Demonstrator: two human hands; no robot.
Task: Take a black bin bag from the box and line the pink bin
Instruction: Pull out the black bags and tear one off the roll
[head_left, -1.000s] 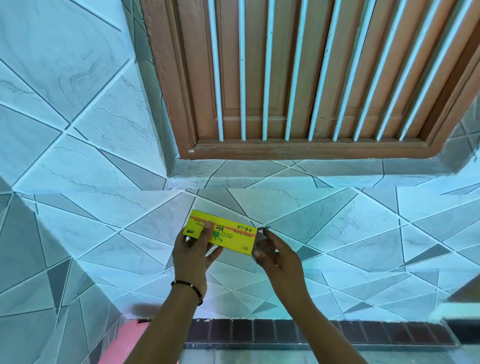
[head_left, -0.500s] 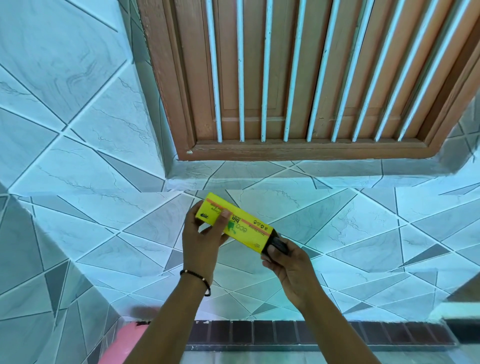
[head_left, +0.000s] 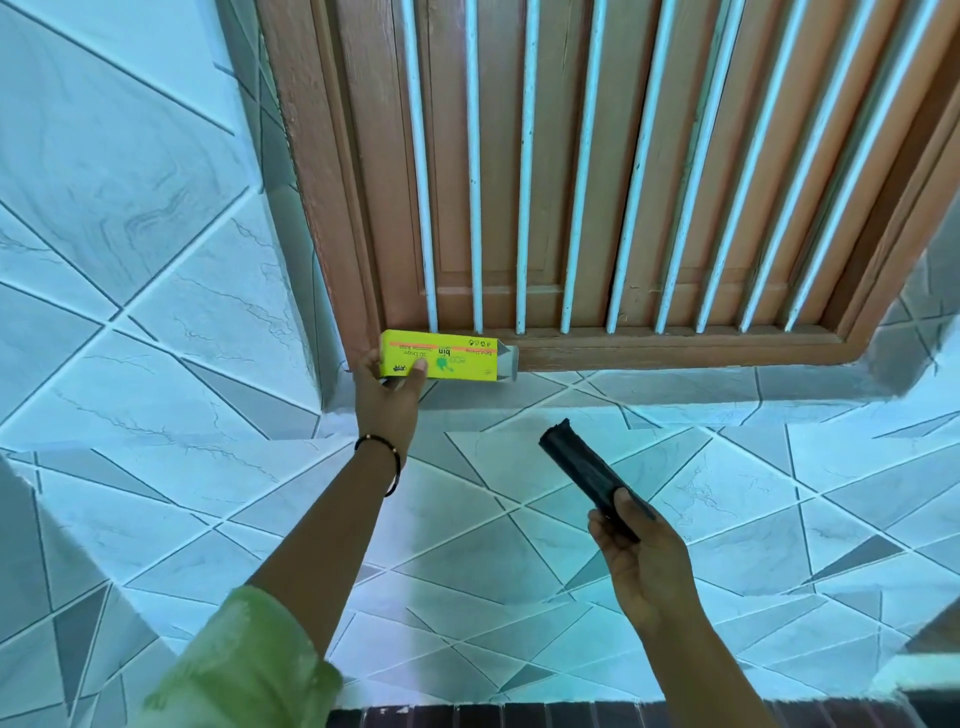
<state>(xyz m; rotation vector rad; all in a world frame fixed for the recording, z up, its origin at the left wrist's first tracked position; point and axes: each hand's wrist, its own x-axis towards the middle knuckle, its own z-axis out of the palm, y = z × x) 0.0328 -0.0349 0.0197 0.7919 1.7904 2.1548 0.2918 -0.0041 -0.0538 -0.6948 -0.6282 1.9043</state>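
Observation:
The yellow bin-bag box lies on its side at the window ledge, its right end flap open. My left hand grips the box's left end, thumb on its front face. A black roll of bin bags points up and to the left, clear of the box. My right hand holds the roll by its lower end. The pink bin is out of view.
A brown wooden window frame with white vertical bars fills the top. The tiled ledge runs under it, above a tiled wall. A dark brick strip crosses the bottom edge.
The black roll has come out of the box in my right hand, which moved down and right. My left hand carried the box up to the ledge. The pink bin left the view.

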